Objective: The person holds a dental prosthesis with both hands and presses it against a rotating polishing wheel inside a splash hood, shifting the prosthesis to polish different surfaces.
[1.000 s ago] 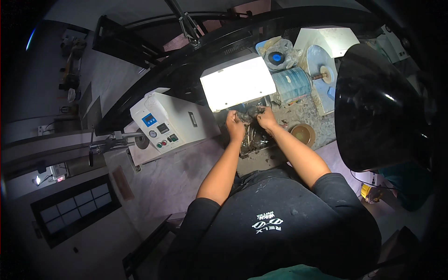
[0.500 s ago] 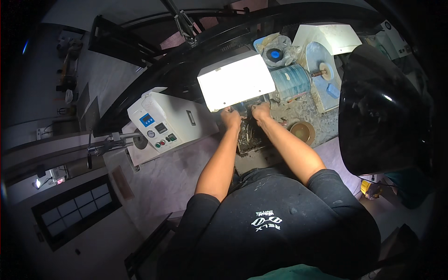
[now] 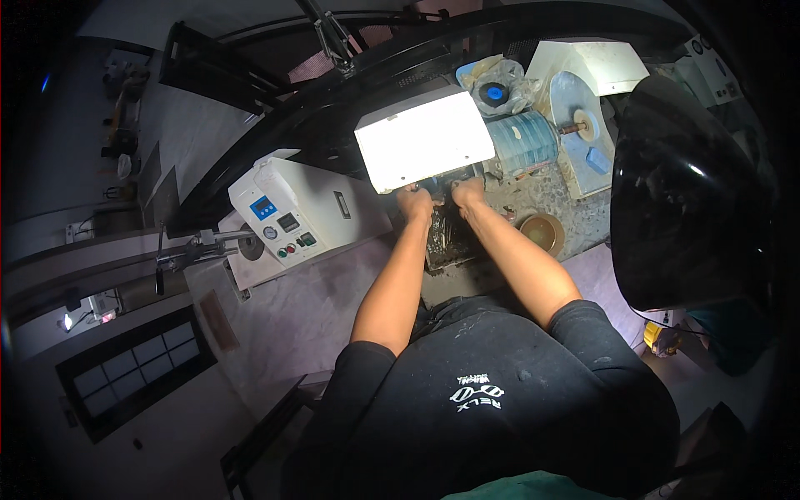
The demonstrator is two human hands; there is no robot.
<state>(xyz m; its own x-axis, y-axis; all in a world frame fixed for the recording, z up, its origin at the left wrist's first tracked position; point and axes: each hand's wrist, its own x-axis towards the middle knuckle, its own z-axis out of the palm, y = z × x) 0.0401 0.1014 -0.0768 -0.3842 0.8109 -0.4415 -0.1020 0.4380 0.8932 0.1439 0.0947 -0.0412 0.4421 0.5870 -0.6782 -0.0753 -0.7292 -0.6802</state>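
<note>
The person's two bare hands meet the front of the counter (image 3: 575,218) at the lower edge of a bright white hood (image 3: 425,142). The left hand (image 3: 417,202) sits under the hood's left part, its fingers curled; the right hand (image 3: 467,194) is just beside it, near the right end, also curled. The fingertips are partly hidden in the shadow there, so I cannot tell whether either hand is closed on something or only touching it. A dark, wet-looking tray (image 3: 448,243) lies directly below and between the wrists, its surface streaked with shiny patches, and its dark inside runs up under the hood.

To the right of the right forearm a round brown bowl (image 3: 542,234) rests on the speckled, grimy counter. Beyond it, a bluish clear container (image 3: 523,143) lies beside the hood's right end, and behind that is a crumpled plastic bag (image 3: 521,93) with a black disc (image 3: 495,93), blue at its centre. Further right, a pale round wheel (image 3: 587,126) on a spindle stands in front of a light blue curved guard (image 3: 570,90), with a small blue block (image 3: 597,161) just below the wheel. To the left stands a white control box (image 3: 312,204) with a small display, a gauge and coloured buttons.
</note>
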